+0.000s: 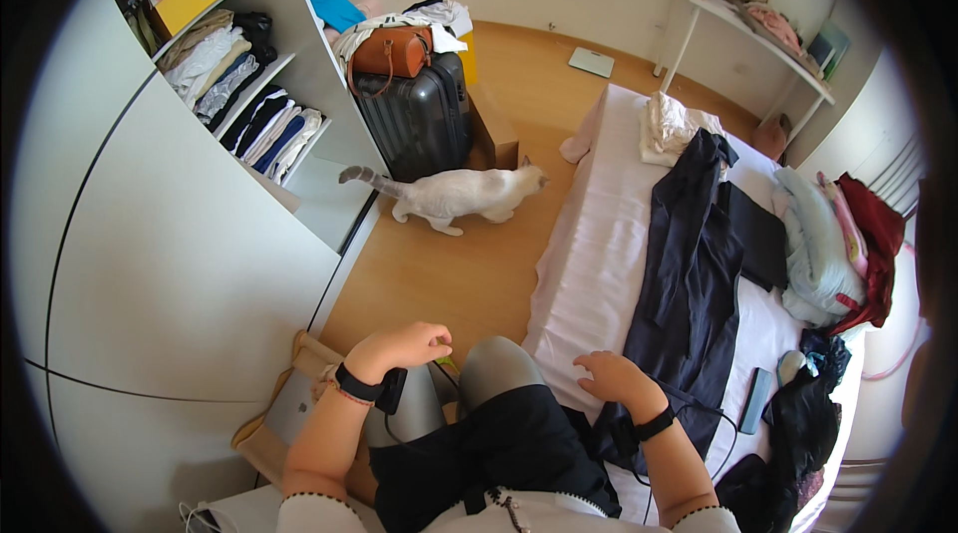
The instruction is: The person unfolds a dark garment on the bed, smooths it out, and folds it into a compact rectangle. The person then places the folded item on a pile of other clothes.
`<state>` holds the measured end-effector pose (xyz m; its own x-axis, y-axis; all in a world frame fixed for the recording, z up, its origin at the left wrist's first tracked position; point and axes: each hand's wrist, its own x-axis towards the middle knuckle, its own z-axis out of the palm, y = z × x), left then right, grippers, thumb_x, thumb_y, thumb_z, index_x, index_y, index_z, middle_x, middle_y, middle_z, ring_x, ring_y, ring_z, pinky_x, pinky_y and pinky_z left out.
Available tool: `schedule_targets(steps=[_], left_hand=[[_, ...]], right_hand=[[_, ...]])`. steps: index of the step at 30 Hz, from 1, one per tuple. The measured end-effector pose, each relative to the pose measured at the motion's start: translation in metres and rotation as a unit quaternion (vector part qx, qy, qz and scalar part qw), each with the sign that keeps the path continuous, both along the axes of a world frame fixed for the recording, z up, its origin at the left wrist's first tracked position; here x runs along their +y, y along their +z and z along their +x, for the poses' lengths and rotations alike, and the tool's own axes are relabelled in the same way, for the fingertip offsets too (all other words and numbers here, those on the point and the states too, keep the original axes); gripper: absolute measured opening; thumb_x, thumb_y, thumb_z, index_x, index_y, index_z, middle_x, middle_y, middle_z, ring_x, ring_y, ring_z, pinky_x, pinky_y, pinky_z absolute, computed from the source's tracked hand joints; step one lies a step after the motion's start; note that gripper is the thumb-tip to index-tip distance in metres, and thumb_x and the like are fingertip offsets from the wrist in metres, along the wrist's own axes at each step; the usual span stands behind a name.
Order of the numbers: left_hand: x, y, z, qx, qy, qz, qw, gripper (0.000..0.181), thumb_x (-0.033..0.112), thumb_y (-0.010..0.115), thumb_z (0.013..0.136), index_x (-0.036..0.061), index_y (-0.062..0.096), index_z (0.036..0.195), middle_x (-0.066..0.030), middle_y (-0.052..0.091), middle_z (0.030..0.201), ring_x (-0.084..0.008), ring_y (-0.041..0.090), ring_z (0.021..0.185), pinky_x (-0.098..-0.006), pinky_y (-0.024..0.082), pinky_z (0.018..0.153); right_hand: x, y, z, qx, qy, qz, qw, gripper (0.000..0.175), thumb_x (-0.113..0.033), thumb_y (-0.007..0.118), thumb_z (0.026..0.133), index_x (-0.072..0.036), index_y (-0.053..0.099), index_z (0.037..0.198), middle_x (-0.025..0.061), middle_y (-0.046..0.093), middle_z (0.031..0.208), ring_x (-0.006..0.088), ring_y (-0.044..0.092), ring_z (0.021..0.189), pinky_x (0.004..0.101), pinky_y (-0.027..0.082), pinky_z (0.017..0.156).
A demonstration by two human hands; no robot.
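Note:
My left hand (426,340) hovers above my left thigh, its fingers loosely bent and nothing seen in them. Over the near edge of the bed (591,233) is my right hand (612,377), fingers apart, holding nothing. A dark, satin-like garment (681,271) lies lengthwise on the bed beside the right hand. Both wrists wear black bands, with cables running from them. A silver laptop (294,413) rests on a tan padded surface below my left forearm. Past my knees, a white cat with a grey tail (468,195) stands on the wooden floor, facing the bed.
An open wardrobe (314,151) holds folded clothes at left. Beside it stands a dark suitcase (419,121) under a brown handbag (393,52). Folded bedding (816,256), a black folded item (752,233) and a blue-grey case (754,400) lie on the bed.

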<state>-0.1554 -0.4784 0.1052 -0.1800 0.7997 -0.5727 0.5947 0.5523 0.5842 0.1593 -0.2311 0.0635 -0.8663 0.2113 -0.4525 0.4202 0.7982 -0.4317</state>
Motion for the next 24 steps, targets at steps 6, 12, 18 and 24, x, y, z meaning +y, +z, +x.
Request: schedule_targets(steps=[6,12,18,24], left_hand=[[0.060,0.000,-0.064,-0.060,-0.134,-0.002,0.989,0.042,0.035,0.061,0.098,0.0032,0.063,0.125,-0.0164,0.067,0.122,-0.0277,0.063,0.112,-0.0369,0.049,0.095],[0.134,0.039,-0.176,0.040,-0.133,0.115,0.984,0.037,0.029,0.060,0.098,0.0029,0.063,0.123,-0.0168,0.065,0.122,-0.0317,0.062,0.112,-0.0388,0.049,0.097],[0.075,0.129,-0.249,0.173,-0.050,0.202,0.963,0.034,0.026,0.063,0.094,0.0028,0.065,0.119,-0.0184,0.067,0.114,-0.0366,0.062,0.108,-0.0431,0.050,0.094],[-0.001,0.235,-0.255,0.069,0.014,0.150,0.986,0.029,0.023,0.064,0.093,0.0023,0.067,0.112,-0.0178,0.068,0.106,-0.0375,0.064,0.100,-0.0442,0.051,0.087]], right_hand=[[0.007,-0.046,-0.019,0.086,-0.072,0.119,0.987,0.073,-0.040,0.069,0.085,-0.015,0.045,0.149,0.0211,0.030,0.159,0.0420,0.025,0.147,0.0534,0.029,0.116],[-0.004,-0.101,-0.034,-0.058,-0.024,0.241,0.968,0.089,-0.054,0.067,0.084,-0.011,0.035,0.155,0.0152,0.020,0.165,0.0432,0.012,0.152,0.0558,0.015,0.122],[0.013,-0.088,-0.048,-0.175,-0.001,0.177,0.969,0.102,-0.063,0.066,0.082,-0.013,0.022,0.160,0.0108,0.010,0.168,0.0432,0.003,0.154,0.0560,0.013,0.123],[0.043,-0.040,-0.167,-0.409,-0.107,-0.018,0.906,0.101,-0.054,0.076,0.075,-0.017,0.030,0.157,0.0252,0.015,0.164,0.0488,0.016,0.150,0.0590,0.020,0.120]])
